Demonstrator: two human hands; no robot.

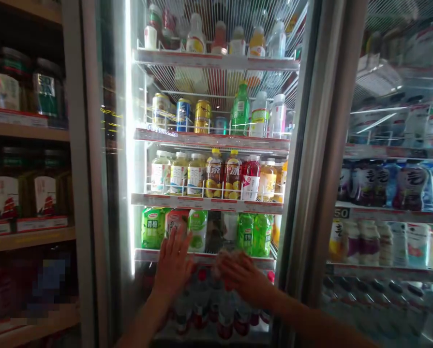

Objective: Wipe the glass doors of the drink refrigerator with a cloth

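Observation:
My left hand (174, 258) is raised with its fingers stretched out, in front of a pinkish-red bottle (176, 222) on the lower drinks shelf; whether it touches is hard to tell. Fingers bent, my right hand (243, 275) presses a blurred, crumpled cloth-like wad (223, 263) at the front edge of that shelf (201, 258). Green bottles (153, 227) stand to the left, and more green bottles (254, 234) to the right. Between them a dark gap shows beside a whitish container (231, 227). Motion smears the right fingers.
The lit fridge has upper shelves with tea bottles (214, 174), cans (202, 116) and other drinks. Red-capped bottles (225, 314) fill the bottom. A metal door frame (310, 174) borders the right side. Jars (7, 188) stand on wooden shelves at the left.

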